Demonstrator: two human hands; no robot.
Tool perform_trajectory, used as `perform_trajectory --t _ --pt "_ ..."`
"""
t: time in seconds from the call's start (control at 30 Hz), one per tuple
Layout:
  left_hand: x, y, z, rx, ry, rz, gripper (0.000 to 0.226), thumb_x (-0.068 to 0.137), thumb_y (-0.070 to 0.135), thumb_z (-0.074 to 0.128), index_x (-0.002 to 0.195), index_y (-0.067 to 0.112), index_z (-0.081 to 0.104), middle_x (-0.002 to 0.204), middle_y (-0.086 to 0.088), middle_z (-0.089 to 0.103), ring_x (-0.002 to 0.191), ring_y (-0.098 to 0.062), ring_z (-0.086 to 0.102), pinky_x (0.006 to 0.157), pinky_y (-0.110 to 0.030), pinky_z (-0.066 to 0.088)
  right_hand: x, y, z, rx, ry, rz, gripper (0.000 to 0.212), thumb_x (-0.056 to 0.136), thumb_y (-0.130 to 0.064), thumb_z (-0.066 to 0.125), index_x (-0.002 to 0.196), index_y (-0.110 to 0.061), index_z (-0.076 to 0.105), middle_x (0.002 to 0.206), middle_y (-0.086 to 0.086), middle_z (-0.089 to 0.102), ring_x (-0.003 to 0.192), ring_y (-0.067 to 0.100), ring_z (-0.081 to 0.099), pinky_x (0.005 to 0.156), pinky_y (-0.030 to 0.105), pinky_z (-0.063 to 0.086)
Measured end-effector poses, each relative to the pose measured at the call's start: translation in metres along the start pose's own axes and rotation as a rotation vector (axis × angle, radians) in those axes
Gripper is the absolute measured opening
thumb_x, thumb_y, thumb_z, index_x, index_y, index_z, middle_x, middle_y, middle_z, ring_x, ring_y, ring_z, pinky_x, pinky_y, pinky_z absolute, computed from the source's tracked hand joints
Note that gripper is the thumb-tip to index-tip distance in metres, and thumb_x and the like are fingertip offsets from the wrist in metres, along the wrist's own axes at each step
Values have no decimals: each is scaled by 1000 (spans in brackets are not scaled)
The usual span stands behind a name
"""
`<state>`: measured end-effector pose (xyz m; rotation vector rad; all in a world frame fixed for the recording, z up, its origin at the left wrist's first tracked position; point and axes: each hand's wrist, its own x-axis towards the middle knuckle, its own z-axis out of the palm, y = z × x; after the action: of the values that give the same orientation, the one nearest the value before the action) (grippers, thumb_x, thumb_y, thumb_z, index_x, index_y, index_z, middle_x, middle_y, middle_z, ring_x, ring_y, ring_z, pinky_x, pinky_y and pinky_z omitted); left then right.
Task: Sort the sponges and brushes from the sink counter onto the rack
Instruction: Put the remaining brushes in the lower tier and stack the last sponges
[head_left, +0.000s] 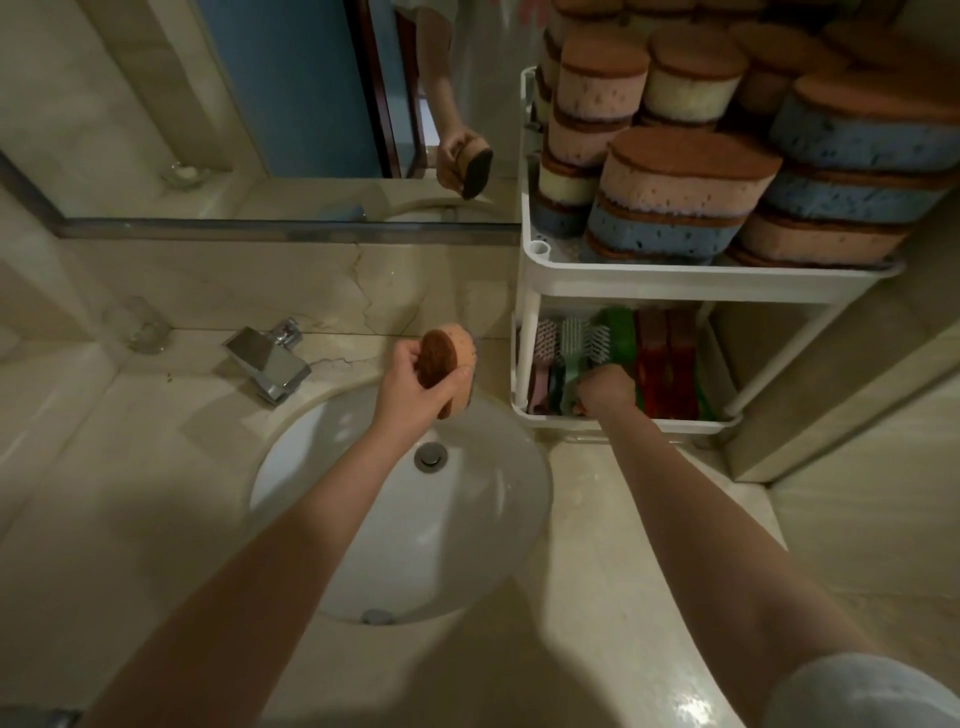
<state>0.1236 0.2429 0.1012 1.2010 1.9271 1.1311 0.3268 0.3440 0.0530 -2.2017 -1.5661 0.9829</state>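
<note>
Beige stone counter (130, 467) lies under both my arms, with a clear glass tumbler (143, 325) in its far left corner against the wall. Right of that, the chrome faucet (267, 364) points over the white basin (363, 545). My left hand (410, 389) is raised above the far edge of the basin, fingers and thumb curled round an oval sponge (447, 364), peach foam with a brown scouring face turned toward me. The mirror (260, 104) behind shows that same hand and sponge.

Further right a white rack (675, 283) stands on the counter beside the basin. My right hand (608, 392) reaches into its lower shelf, down among the handles of the upright brushes (571, 343). Its fingers are hidden behind the knuckles, so I cannot tell whether they grip anything. Red and green pads (665, 358) stand on edge just right of the brushes. The top shelf is piled with stacked sponges (685, 176) in pink, blue and cream, each topped brown.
</note>
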Motion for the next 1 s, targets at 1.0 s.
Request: perform_trajectory --t 1.0 --pt "-38 95 -25 76 -178 595 68 66 40 81 122 25 45 115 4 53 105 -11 51 83 -17 44 -151 -63 -110 574 188 -686 9 83 -27 67 85 -18 69 79 6 70 75 19 67 69 37 56"
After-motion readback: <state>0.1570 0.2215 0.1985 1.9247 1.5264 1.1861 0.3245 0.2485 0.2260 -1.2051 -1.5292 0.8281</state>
